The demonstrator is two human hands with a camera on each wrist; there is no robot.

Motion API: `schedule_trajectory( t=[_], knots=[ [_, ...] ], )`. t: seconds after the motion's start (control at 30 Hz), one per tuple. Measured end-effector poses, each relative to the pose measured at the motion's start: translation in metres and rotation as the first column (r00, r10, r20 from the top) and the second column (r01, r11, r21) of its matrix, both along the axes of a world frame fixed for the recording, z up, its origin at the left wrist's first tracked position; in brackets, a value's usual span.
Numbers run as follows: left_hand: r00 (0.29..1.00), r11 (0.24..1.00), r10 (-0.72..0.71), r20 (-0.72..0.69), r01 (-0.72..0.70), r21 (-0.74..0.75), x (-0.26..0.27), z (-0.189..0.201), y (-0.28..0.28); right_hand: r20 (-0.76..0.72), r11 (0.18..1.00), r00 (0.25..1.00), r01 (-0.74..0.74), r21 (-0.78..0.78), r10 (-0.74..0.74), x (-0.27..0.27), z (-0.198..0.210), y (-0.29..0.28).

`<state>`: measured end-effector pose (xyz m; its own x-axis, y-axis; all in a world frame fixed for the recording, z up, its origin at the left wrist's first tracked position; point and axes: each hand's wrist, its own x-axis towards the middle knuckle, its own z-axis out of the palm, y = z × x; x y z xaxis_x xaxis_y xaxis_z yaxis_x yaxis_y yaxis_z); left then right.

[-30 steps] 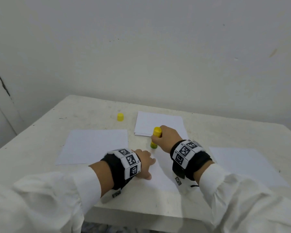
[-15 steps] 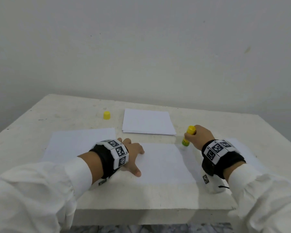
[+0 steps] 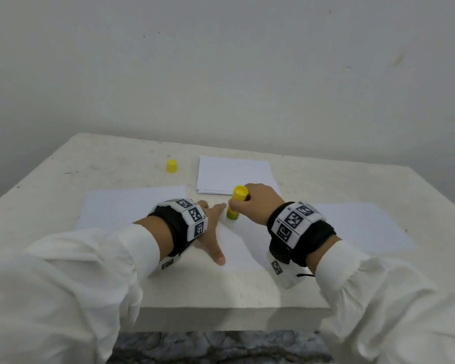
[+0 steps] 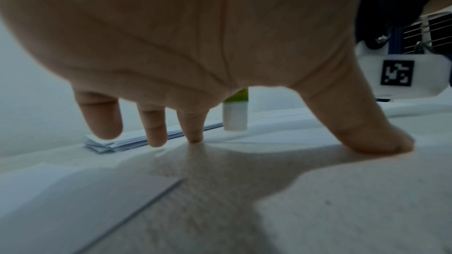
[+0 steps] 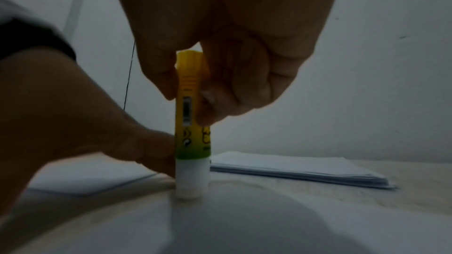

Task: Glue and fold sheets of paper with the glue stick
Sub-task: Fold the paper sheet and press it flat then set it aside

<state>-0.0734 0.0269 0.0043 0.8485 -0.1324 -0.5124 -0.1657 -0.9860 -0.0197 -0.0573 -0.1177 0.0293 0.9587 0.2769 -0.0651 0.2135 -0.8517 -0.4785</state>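
My right hand [image 3: 255,203] grips the yellow-green glue stick [image 3: 235,206] upright, its white glue end [image 5: 192,179] pressed down on the near sheet of paper [image 3: 243,248]. The grip shows close up in the right wrist view, thumb and fingers around the glue stick [image 5: 193,115]. My left hand [image 3: 210,229] lies flat with spread fingers on the sheet's left part, its fingertips just left of the stick. The left wrist view shows the thumb [image 4: 367,132] and fingertips on the surface, the glue stick [image 4: 236,115] standing behind them.
A stack of white sheets [image 3: 234,174] lies behind the hands, and the yellow cap [image 3: 171,166] stands to its left. Single sheets lie at the left [image 3: 121,206] and the right [image 3: 357,227] of the white table [image 3: 339,185]. The near table edge is just below my wrists.
My right hand swept the glue stick from the sheet's far left out to its far right corner, then back left beside my left fingertips. My left hand stayed pressing the sheet.
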Motion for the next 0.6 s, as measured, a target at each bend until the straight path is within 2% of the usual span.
schedule_trajectory(
  t=[0.13,0.4,0.6],
  knots=[
    [1.0,1.0,-0.006,-0.008,0.006,0.017,-0.001,0.001,-0.001,-0.001,1.0,1.0,0.0,-0.023,0.0,-0.001,-0.006,0.006],
    [0.991,0.99,-0.135,-0.01,0.135,0.042,0.0,-0.002,-0.004,-0.071,0.99,0.988,-0.14,-0.032,0.138,-0.046,0.001,-0.011],
    [0.99,0.989,-0.139,-0.021,0.14,0.054,0.006,-0.007,-0.008,-0.058,0.99,0.991,-0.126,-0.056,0.123,-0.063,0.002,-0.03]
  ],
)
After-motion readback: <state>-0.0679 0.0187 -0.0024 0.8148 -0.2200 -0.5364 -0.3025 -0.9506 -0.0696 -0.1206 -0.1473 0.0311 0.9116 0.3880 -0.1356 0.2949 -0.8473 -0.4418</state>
